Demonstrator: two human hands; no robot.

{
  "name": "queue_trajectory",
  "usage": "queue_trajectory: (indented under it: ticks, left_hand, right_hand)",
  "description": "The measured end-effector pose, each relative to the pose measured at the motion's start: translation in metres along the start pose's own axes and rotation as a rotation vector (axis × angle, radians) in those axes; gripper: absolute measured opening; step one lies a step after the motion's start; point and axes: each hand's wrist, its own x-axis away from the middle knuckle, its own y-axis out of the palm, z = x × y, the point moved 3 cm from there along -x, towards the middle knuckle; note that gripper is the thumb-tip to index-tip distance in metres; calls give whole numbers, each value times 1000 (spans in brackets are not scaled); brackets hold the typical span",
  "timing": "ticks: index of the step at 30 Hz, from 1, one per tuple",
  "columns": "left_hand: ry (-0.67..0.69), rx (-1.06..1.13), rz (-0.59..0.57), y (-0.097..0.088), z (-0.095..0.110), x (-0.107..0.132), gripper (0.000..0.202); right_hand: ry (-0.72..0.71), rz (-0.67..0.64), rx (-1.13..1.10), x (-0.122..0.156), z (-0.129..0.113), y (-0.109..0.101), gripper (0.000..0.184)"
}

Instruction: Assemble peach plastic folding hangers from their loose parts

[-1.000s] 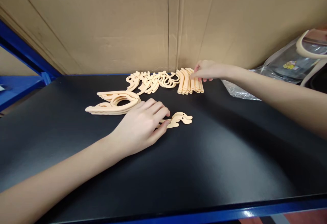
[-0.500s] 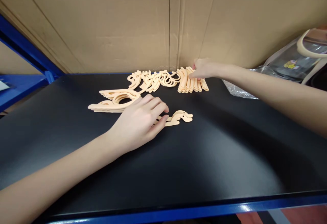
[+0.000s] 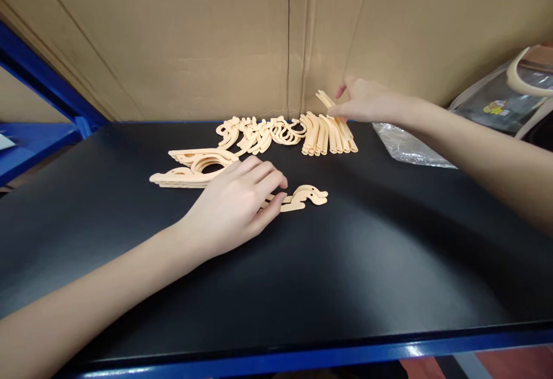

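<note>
My left hand [image 3: 242, 200] lies on the black tabletop with its fingers curled over a flat beige plastic piece. That curved beige plastic piece [image 3: 309, 194] pokes out past the thumb, with small dark holes in its end; its other end is hidden under the palm. Just behind the wrist side lies a stack of beige frame-shaped pieces [image 3: 185, 177] with a round opening. At the back, my right hand [image 3: 365, 99] pinches a slim beige plastic strip [image 3: 325, 99], raised and tilted above a row of similar curved strips [image 3: 317, 134].
Several hook-shaped beige pieces [image 3: 259, 134] lie in a heap left of the row. Brown cardboard [image 3: 194, 39] stands behind the table. At the right are crinkled clear plastic [image 3: 410, 146] and a transparent bag [image 3: 479, 102]. A blue metal frame [image 3: 259, 362] edges the black table [image 3: 324, 287].
My right hand has lifted up and slightly right from the row, bringing a slim strip with it. A gap now shows among the strips. My left hand stays in place.
</note>
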Motion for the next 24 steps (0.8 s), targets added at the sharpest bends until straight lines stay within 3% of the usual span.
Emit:
queue_trajectory:
  ticks: [3, 7, 11, 15, 24]
  left_hand:
    - [12, -1, -19, 2, 0, 0, 24]
    - [31, 19, -52, 4, 2, 1, 27]
    - [41, 37, -90, 8, 3, 1, 22]
    - [45, 30, -88, 10, 4, 1, 19]
    - [104, 3, -54, 8, 6, 0, 21]
  right_hand:
    - [-37, 75, 50, 34, -13, -9, 58]
    - [-169, 47, 126, 86, -33, -6, 52]
    - [-287, 16, 240, 119, -34, 10, 45]
    - [-373, 52, 283, 128, -27, 23, 41]
    - [-376, 121, 137, 126, -11, 31, 35]
